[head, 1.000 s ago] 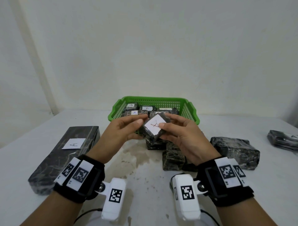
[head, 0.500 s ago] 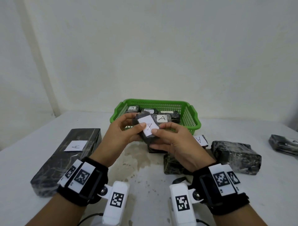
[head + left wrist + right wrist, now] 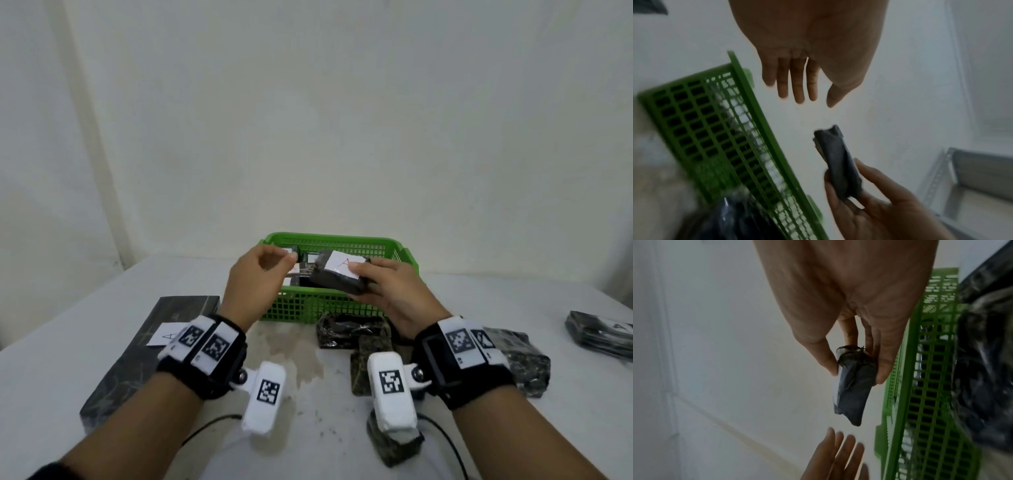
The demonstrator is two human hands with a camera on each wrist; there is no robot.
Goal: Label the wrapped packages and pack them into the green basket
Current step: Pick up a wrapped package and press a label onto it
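Head view: the right hand (image 3: 390,291) alone grips a small dark package (image 3: 337,279), thumb on its white "A" label (image 3: 339,268), fingers curled beneath. Half a second ago both hands held this package near the chest; now the left hand (image 3: 257,277) has let go and hangs just beside it, fingers loosely bent and holding nothing. The package has also travelled forward and sits above the near rim of the green basket (image 3: 407,255), where other labelled packages already lie. I read this as labelling done and packing begun for this one. Several dark packages rest on the table (image 3: 479,428) near the wrists, and a long box (image 3: 144,356) with its own label lies to the left.

Left wrist view: the left hand (image 3: 807,65) shows straight, slightly spread fingers (image 3: 799,87) with nothing between them. Below, the right hand (image 3: 879,203) pinches the package (image 3: 838,164) clear of the basket (image 3: 719,129) wall.

Right wrist view: thumb and fingers (image 3: 884,363) of the right hand (image 3: 849,305) clamp the package (image 3: 855,386) at its upper end; the label's white edge shows on its left face. It hangs beside the basket (image 3: 906,386) rim, not yet inside. The left hand (image 3: 838,456) is blurred below, empty.
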